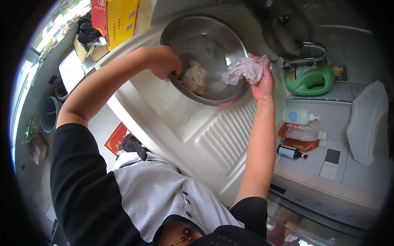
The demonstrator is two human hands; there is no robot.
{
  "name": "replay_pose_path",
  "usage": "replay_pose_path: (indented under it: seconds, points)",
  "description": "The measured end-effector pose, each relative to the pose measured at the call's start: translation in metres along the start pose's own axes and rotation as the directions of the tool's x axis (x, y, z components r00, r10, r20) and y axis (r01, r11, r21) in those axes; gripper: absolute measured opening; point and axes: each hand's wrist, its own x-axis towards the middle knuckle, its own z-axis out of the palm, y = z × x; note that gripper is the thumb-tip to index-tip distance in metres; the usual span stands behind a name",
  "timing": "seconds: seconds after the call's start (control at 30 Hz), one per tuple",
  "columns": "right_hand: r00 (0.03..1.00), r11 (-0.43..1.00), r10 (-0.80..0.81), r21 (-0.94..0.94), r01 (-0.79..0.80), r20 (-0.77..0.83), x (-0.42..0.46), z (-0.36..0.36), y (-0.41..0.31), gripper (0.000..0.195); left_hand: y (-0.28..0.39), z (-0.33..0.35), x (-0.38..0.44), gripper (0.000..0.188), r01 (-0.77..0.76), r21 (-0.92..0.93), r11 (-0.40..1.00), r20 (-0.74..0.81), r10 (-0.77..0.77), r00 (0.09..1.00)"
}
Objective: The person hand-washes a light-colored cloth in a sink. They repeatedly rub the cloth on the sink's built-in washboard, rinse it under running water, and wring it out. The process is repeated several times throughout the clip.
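A large stainless steel basin sits in a white laundry sink with a ribbed washboard slope. The basin's near-left rim is gripped by my left hand, whose fingertips are partly hidden. In my right hand, at the basin's right side, is a bunched, wet-looking pale pinkish cloth. It hangs partly over the basin's inside. A crumpled beige cloth lies in the basin, close to my left hand.
Right of the sink are a chrome faucet, a green detergent jug, a pump bottle, other bottles and a translucent plastic piece. A red and yellow bag stands beyond the sink's left edge. A grey bucket is farther left.
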Motion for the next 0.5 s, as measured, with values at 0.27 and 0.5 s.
replay_pose_path:
  seconds: [0.27, 0.5]
  points:
    - [0.989, -0.307, 0.086, -0.941, 0.141, 0.120, 0.012, 0.039, 0.075, 0.037, -0.005, 0.010, -0.038, 0.024, 0.020, 0.005, 1.000, -0.103, -0.019, 0.994]
    - [0.895, -0.411, 0.442, -0.872, 0.267, 0.066, 0.021, 0.064, 0.102, 0.054, -0.011, 0.016, -0.040, 0.018, 0.028, 0.018, 0.999, -0.149, -0.025, 0.989]
